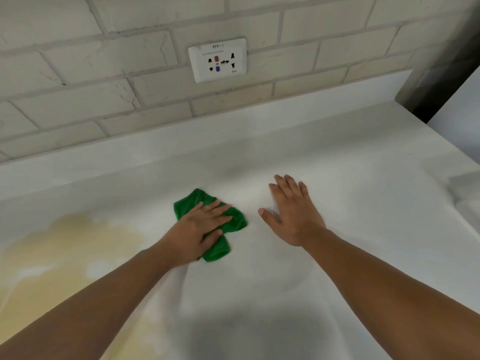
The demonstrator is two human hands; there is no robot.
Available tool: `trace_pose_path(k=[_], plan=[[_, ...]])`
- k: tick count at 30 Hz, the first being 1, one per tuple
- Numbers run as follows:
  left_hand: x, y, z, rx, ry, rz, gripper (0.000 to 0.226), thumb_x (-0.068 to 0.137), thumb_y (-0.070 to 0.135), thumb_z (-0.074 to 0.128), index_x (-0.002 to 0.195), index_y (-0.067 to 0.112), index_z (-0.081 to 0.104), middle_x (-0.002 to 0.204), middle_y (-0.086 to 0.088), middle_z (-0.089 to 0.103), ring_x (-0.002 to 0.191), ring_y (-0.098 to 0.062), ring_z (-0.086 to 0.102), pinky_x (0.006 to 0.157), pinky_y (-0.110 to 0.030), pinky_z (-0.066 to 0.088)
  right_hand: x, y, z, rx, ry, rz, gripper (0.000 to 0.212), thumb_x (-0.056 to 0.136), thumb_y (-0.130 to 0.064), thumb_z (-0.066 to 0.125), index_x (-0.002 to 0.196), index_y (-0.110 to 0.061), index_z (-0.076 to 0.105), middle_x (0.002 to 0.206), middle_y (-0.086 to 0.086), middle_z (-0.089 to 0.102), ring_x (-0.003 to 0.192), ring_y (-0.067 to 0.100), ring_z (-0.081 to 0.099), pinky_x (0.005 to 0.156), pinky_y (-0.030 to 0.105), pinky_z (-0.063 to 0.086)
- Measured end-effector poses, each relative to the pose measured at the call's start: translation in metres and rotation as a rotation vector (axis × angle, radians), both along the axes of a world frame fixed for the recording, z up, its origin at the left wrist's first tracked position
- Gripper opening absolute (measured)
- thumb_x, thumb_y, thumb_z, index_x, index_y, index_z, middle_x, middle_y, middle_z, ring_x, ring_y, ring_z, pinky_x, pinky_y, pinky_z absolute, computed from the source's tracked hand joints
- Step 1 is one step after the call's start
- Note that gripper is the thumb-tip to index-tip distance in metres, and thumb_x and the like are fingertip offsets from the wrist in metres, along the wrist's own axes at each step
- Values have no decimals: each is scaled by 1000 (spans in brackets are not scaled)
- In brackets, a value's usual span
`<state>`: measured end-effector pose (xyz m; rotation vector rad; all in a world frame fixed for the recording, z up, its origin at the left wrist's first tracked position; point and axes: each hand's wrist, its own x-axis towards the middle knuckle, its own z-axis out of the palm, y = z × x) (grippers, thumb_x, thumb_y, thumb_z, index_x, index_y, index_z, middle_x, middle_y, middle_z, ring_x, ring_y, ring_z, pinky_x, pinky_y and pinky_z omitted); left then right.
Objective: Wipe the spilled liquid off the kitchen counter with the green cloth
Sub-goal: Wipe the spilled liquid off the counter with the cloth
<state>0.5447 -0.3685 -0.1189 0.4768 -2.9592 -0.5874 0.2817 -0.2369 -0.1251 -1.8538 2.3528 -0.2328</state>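
Observation:
The green cloth lies bunched on the white kitchen counter, near the middle of the view. My left hand presses flat on top of it, fingers spread and pointing right, covering much of the cloth. A pale yellowish spill spreads over the counter to the left of the cloth, reaching the lower left edge of the view. My right hand rests flat on the bare counter to the right of the cloth, fingers apart, holding nothing.
A low white upstand and a brick-pattern tiled wall run behind the counter. A white wall socket plate sits above the hands. A dark vertical edge and a white ledge bound the counter at the right.

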Motion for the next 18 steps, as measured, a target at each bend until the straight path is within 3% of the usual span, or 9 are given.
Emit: trace_pose_path(k=[3, 6, 8, 13, 18], plan=[[7, -38, -1, 6, 5, 199, 50, 98, 37, 40, 139, 14, 54, 151, -3, 43, 144, -25, 34, 121, -42, 17, 1, -1, 0, 2, 18, -2, 83, 93, -71, 14, 153, -15, 23, 165, 5, 10, 153, 23, -2, 123, 50, 5], [-35, -65, -4, -7, -49, 524, 47, 103, 30, 36, 148, 17, 42, 159, -3, 31, 149, -27, 22, 122, -45, 9, 0, -2, 0, -2, 1, -7, 84, 92, -73, 14, 153, -15, 24, 165, 4, 10, 153, 22, -2, 123, 51, 5], [-73, -67, -3, -62, -111, 598, 49, 105, 30, 34, 152, 19, 35, 163, -1, 23, 151, -27, 16, 122, -46, 7, 0, -2, 0, -4, -11, -3, 85, 92, -73, 14, 153, -15, 24, 166, 4, 10, 153, 22, -3, 123, 51, 4], [-115, -26, 3, -81, -124, 405, 48, 103, 31, 38, 150, 22, 39, 162, 0, 25, 150, -29, 18, 121, -50, 9, 0, -3, 1, -2, -16, -8, 88, 91, -74, 9, 155, -15, 23, 166, 5, 10, 153, 23, -2, 123, 51, 4], [-69, 31, 2, -27, -83, 192, 54, 99, 42, 31, 147, 23, 45, 158, 0, 34, 149, -25, 23, 122, -46, 10, -2, -3, 1, 1, -42, 0, 88, 92, -74, 7, 155, -15, 23, 166, 5, 10, 153, 22, -2, 123, 51, 4]])
